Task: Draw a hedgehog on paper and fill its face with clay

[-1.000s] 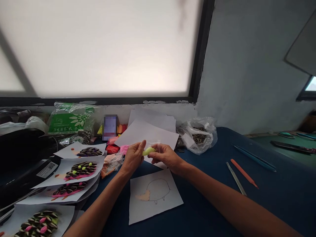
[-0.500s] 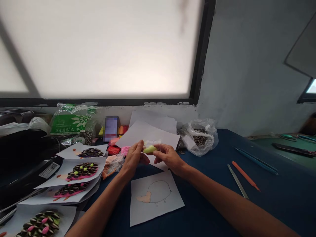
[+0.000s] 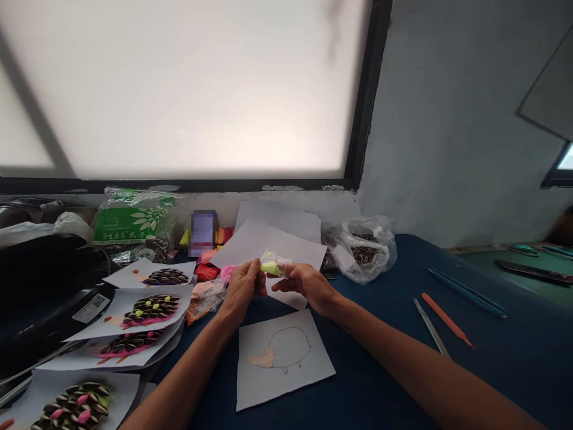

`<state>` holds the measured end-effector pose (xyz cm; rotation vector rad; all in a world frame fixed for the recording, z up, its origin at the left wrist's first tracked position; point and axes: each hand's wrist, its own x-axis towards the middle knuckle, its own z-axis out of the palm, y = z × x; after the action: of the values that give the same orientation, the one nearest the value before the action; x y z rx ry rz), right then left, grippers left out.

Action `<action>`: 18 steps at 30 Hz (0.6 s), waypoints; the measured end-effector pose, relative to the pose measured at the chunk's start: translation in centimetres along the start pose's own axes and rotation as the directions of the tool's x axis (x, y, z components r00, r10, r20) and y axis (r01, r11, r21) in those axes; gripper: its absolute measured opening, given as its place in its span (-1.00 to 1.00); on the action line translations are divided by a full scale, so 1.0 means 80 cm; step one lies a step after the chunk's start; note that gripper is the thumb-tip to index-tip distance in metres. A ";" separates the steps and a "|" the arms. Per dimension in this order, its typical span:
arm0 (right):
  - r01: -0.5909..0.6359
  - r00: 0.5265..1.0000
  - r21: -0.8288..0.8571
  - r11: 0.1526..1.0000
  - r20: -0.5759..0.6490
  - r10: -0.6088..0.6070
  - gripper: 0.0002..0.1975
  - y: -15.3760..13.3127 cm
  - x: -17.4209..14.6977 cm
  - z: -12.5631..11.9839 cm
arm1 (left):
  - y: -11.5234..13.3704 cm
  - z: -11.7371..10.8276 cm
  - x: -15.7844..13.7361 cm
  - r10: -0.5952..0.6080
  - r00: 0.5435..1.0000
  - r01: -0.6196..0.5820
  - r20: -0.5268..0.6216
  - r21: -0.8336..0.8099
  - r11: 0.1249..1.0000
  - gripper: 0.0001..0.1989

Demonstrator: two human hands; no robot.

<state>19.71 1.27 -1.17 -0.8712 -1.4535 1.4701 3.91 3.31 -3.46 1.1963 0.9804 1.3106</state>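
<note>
A lump of yellow-green modelling clay [image 3: 271, 267] in a clear plastic wrapper is held up between my two hands. My left hand [image 3: 244, 286] pinches its left end between thumb and fingers. From the other side, my right hand [image 3: 311, 285] grips the wrapper's right end, its lower fingers partly curled beneath. Below them lies a white paper [image 3: 286, 388] with a pencil outline of a rounded animal. Peach clay [image 3: 262, 358] covers the head part at the outline's left; the rest is bare drawing.
Sheets with seed-covered hedgehog pictures [image 3: 152, 307] overlap at the left. Behind stand a green seed bag [image 3: 128, 224], coloured clay packets [image 3: 206, 273] and white sheets [image 3: 268, 239]. Rightward are a plastic bag of seeds [image 3: 362, 251], an orange tool [image 3: 447, 319], a flat blade [image 3: 431, 327] and blue tweezers [image 3: 468, 292].
My right hand has shifted its hold toward the wrapper's right end, with its thumb off the clay. More of the clay and the clear wrapper shows between the hands. The paper has stayed in place.
</note>
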 end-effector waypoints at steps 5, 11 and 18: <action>0.013 1.000 -0.039 0.999 -0.009 -0.013 -0.63 -0.001 -0.001 0.001 | -0.001 -0.002 0.000 0.002 1.000 -0.002 0.004 0.028 1.000 -0.49; 0.050 0.998 -0.129 0.990 -0.042 -0.056 -0.71 0.008 0.005 -0.005 | 0.000 -0.002 0.002 0.125 0.981 -0.086 -0.146 0.250 0.964 -0.55; 0.211 0.969 -0.270 0.939 -0.072 -0.238 -0.72 0.011 0.008 -0.003 | 0.006 0.021 -0.011 0.381 0.913 -0.390 0.145 0.581 0.715 -0.72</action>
<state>19.62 2.03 -2.04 -0.8910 -1.6333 1.0651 5.44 2.22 -2.81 1.9902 1.2302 1.3411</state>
